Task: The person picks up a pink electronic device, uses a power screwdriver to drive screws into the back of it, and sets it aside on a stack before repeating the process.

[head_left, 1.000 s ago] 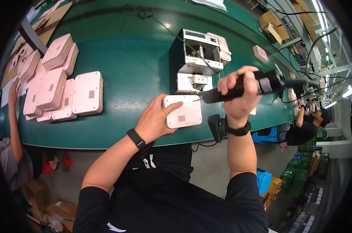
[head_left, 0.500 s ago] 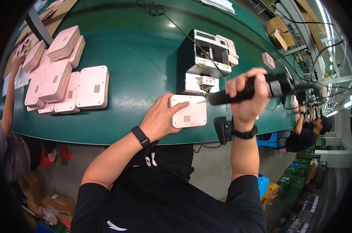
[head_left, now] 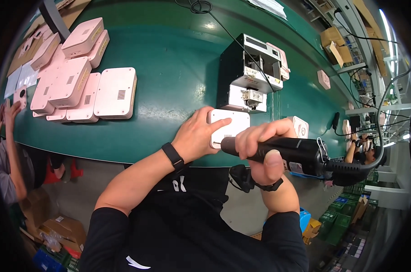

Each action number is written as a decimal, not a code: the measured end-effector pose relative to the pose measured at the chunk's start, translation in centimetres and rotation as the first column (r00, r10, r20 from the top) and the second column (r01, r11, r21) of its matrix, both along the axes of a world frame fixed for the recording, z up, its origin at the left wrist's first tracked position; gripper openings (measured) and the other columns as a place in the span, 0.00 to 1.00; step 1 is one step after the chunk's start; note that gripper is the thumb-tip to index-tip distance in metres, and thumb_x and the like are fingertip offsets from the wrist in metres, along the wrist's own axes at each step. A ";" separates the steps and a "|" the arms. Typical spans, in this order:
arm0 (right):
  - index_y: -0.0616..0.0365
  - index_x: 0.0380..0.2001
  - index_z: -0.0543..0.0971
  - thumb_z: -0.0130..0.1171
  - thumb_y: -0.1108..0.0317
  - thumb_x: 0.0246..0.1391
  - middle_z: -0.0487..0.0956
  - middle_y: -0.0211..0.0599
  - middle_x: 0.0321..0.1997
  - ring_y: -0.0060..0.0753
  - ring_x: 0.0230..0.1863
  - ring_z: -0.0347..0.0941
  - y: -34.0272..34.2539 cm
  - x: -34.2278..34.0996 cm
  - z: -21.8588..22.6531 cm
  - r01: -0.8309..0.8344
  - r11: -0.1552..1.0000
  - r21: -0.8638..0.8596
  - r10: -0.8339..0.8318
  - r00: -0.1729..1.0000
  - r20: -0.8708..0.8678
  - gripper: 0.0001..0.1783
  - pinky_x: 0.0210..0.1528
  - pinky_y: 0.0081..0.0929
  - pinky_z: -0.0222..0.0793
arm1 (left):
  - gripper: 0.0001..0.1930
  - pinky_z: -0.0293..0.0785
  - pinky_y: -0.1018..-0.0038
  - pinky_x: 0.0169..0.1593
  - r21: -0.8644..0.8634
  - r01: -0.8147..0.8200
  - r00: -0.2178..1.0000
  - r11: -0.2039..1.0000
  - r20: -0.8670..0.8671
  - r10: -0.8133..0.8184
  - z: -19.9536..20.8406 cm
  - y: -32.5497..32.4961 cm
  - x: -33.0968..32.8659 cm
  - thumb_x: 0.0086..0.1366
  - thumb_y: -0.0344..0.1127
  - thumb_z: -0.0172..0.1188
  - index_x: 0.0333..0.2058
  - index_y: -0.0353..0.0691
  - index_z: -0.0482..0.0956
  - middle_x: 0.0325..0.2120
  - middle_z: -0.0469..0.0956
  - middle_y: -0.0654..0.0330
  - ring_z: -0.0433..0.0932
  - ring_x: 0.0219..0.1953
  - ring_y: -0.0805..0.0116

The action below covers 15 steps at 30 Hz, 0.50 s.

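My left hand [head_left: 194, 136] grips the left side of a small pinkish-white plastic case [head_left: 236, 119] on the green bench, its index finger lying across the top. Wrapped in my right hand [head_left: 266, 147] is a black electric screwdriver [head_left: 300, 156], tilted nearly flat, cord trailing off to the right. Its bit reaches the case's near left corner; whether it sits in a screw hole I cannot make out. Directly behind the case stands a black and silver screw feeder [head_left: 251, 70]. Part of the case's near right side is hidden by the screwdriver and my right hand.
Similar pink cases [head_left: 116, 93] are piled at the left. Another pink piece [head_left: 300, 127] lies beyond my right hand, and one [head_left: 323, 79] sits farther off. A black cable [head_left: 235, 38] crosses over the feeder. At far left a co-worker's hands [head_left: 8, 113] hold a pink part.
The screwdriver has come down and leftward, its bit moving from the case's far right to its near left corner. My left hand still holds the case. The view has shifted slightly.
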State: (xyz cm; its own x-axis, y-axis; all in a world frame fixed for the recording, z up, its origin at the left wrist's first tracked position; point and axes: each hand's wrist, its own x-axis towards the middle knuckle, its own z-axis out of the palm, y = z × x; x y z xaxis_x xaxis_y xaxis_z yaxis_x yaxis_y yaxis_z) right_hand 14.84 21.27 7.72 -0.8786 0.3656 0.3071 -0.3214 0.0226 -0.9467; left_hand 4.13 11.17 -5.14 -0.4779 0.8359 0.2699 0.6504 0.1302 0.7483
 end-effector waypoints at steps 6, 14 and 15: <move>0.53 0.38 0.62 0.63 0.47 0.53 0.69 0.33 0.21 0.30 0.20 0.66 -0.2 -0.2 -0.7 -0.013 0.999 0.044 0.012 1.000 0.014 0.26 0.27 0.31 0.67 | 0.40 0.75 0.58 0.54 -0.012 -0.004 1.000 1.000 -0.009 0.004 -0.5 -0.1 -0.2 0.40 0.46 0.79 0.57 0.59 0.75 0.55 0.65 0.45 0.73 0.52 0.44; 0.54 0.38 0.64 0.63 0.50 0.54 0.69 0.32 0.20 0.31 0.19 0.67 -0.3 -0.7 -0.6 -0.010 1.000 -0.017 0.010 1.000 -0.025 0.24 0.26 0.32 0.67 | 0.37 0.74 0.60 0.55 0.038 -0.017 1.000 0.999 -0.005 0.018 0.8 -0.5 0.0 0.42 0.36 0.75 0.56 0.54 0.76 0.49 0.69 0.47 0.72 0.51 0.46; 0.55 0.38 0.64 0.61 0.49 0.55 0.70 0.32 0.20 0.30 0.18 0.67 -0.2 -0.4 0.1 0.000 0.997 -0.079 -0.006 0.997 -0.076 0.24 0.25 0.31 0.67 | 0.37 0.74 0.60 0.55 0.035 -0.021 0.999 0.999 -0.026 0.022 1.2 -1.3 0.0 0.42 0.36 0.75 0.56 0.54 0.76 0.49 0.69 0.47 0.72 0.51 0.46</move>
State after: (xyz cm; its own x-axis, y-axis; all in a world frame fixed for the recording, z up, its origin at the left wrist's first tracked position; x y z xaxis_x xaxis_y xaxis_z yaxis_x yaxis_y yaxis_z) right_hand 14.41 21.08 7.82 -0.8525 0.3941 0.3435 -0.3930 -0.0498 -0.9182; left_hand 4.08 9.89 -3.94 -0.4882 0.8152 0.3116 0.6676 0.1188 0.7350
